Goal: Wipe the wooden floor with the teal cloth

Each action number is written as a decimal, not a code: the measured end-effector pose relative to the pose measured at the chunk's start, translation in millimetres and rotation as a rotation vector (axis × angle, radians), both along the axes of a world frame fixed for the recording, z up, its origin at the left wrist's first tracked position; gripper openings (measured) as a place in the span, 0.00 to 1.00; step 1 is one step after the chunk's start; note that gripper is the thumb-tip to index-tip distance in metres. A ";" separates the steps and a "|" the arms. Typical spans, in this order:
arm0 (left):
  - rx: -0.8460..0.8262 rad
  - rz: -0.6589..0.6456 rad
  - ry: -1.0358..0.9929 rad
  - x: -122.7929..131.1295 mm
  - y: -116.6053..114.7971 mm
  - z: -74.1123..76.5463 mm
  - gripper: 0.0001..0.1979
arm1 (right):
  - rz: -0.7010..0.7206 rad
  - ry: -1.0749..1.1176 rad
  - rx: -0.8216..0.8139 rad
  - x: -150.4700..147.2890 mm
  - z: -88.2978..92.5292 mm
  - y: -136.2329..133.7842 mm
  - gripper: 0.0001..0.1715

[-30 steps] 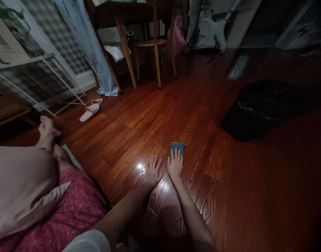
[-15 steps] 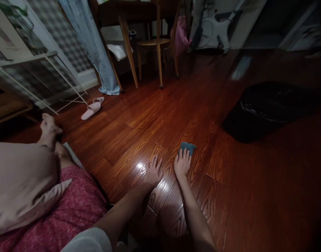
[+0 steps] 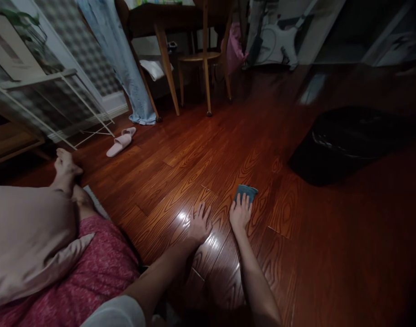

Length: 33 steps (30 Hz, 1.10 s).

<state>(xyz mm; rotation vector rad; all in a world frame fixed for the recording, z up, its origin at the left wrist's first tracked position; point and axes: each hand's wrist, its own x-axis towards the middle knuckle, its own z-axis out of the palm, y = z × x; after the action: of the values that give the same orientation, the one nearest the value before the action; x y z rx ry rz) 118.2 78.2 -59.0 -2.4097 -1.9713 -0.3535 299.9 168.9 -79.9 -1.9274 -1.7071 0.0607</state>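
The left hand [image 3: 199, 222] lies palm down on the wooden floor [image 3: 194, 152], fingers spread, holding nothing. The right hand [image 3: 241, 214] is just beside it, with a narrow strip of floor between the two. It too is palm down, fingers stretched out over the near part of a blue-green cloth [image 3: 250, 190], which lies on the floor and shows beyond the fingertips. The hand is laid on the cloth, not closed around it.

To the left of the hands, a pale cushion [image 3: 31, 231] rests against someone's red patterned clothing [image 3: 107, 259], and a bare foot [image 3: 65, 167] shows past it. Beyond the right hand, off to its right, stands a black bin [image 3: 337, 152]. Ahead and left of both hands are pink slippers [image 3: 121, 143], near a white stand [image 3: 34, 81]. Farther ahead stand a wooden chair [image 3: 201, 57] and a table [image 3: 160, 18], with a pink bag [image 3: 235, 47] beside the chair.
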 end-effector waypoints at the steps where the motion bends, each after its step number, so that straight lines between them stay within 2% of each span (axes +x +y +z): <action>1: -0.003 0.000 -0.004 0.0 -0.1 0.4 0.32 | 0.008 -0.003 -0.004 -3.5 0.9 -1.6 0.32; 6: 0.010 0.004 0.008 0.2 -0.4 2.3 0.32 | 0.162 -0.033 -0.011 -39.0 5.1 -17.1 0.31; 9: 0.014 0.007 0.023 0.7 -0.1 2.8 0.31 | 0.238 -0.035 0.010 -46.9 5.0 -19.2 0.31; 12: 0.006 0.006 0.022 0.8 0.4 2.8 0.31 | 0.196 -0.024 0.018 -28.7 2.1 -11.2 0.31; 16: 0.000 0.003 0.003 0.6 0.5 2.3 0.32 | -0.023 -0.009 0.008 16.1 -2.8 4.3 0.32; 19: 0.002 0.006 -0.010 0.6 0.0 2.3 0.32 | -0.121 -0.004 -0.007 31.4 -4.8 9.2 0.33; 22: 0.011 0.006 -0.015 0.4 -0.6 2.1 0.33 | -0.064 -0.016 -0.030 17.1 -4.8 4.5 0.33; 26: 0.012 -0.003 -0.002 0.1 -1.0 1.7 0.32 | 0.147 -0.041 -0.029 -19.8 -2.1 -6.6 0.33; 28: 0.012 0.000 0.006 0.2 -0.8 1.6 0.31 | 0.208 -0.050 -0.009 -27.8 -0.8 -8.5 0.31; 30: 0.012 0.004 0.011 0.4 -0.4 1.5 0.32 | 0.201 -0.050 0.006 -21.8 -0.9 -6.1 0.31; 33: 0.008 0.009 0.013 0.6 0.0 2.1 0.32 | 0.066 -0.030 0.013 9.6 -4.7 2.5 0.31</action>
<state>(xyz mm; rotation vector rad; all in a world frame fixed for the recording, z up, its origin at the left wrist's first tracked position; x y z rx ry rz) 118.8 78.2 -57.0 -2.3907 -1.9712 -0.3443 309.4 171.3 -84.7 -1.8713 -1.7871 0.0453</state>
